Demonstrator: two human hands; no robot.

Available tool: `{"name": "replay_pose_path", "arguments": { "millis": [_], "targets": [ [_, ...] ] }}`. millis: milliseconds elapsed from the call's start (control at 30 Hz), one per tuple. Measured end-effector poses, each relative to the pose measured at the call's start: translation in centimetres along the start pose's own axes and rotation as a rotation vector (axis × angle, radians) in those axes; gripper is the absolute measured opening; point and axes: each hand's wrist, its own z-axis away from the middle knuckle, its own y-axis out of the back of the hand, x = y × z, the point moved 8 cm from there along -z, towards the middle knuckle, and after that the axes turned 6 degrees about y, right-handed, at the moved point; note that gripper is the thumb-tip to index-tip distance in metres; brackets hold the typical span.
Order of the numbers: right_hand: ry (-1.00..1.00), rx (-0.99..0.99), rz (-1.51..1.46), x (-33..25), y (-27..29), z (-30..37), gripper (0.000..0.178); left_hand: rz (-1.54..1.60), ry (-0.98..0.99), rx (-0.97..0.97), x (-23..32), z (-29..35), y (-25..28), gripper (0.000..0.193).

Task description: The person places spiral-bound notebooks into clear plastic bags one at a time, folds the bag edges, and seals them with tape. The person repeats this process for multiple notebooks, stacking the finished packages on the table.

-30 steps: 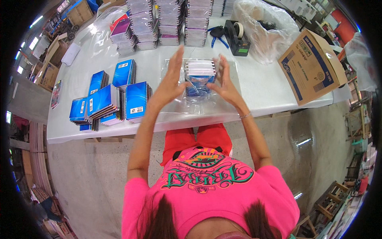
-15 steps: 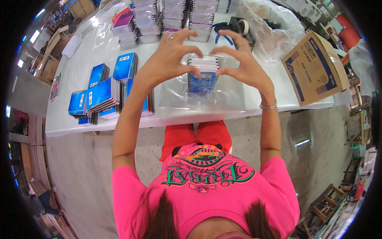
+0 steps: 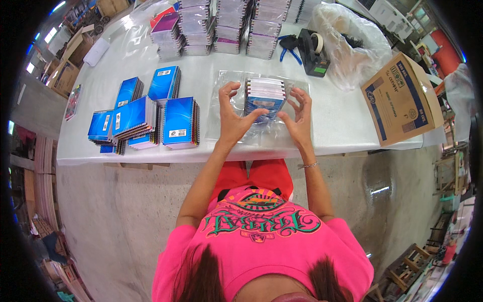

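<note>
In front of me a small stack of blue spiral notebooks (image 3: pixel 265 95) sits on a sheet or bag of clear plastic (image 3: pixel 221 95); whether the plastic wraps all round it I cannot tell. White page edges show at the top of the stack. My left hand (image 3: pixel 235 116) curves at its left side, fingers spread, thumb at the near blue cover. On the right side my right hand (image 3: pixel 300 118) mirrors it, fingers bent and apart, thumb close to the near corner. Neither hand is closed round the stack.
Several piles of blue notebooks (image 3: pixel 178 121) lie at the left. Tall rows of plastic-covered notebooks (image 3: pixel 231 20) stand at the back. A black tape dispenser (image 3: pixel 313 53), blue-handled pliers (image 3: pixel 290 49), a crumpled clear bag (image 3: pixel 347 30) and a cardboard box (image 3: pixel 400 100) occupy the right.
Both hands have come down and nearer to me, from above the stack to its sides. The clear plastic now lies spread around and behind the notebooks.
</note>
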Motion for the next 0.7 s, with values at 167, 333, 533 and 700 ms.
{"name": "replay_pose_path", "arguments": {
  "millis": [167, 333, 533, 700],
  "targets": [
    [0.023, -0.108, -0.01, -1.6, -2.2, -1.0, 0.064, -0.044, -0.078, 0.016, 0.5, -0.4, -0.9, 0.065],
    [0.088, -0.121, 0.073, -1.2, -2.0, -2.0, 0.042, -0.121, -0.176, -0.05, 1.8, -1.4, -1.3, 0.036],
    [0.031, -0.147, -0.035, -1.1, -2.2, -3.8, 0.025, -0.117, -0.145, -0.236, 1.9, -3.7, -1.1, 0.02],
    [-0.12, -0.208, -0.11, 0.0, -2.2, -5.4, 0.018, -0.128, -0.01, -0.345, 2.3, -5.2, -1.2, 0.019]
  ]
}}
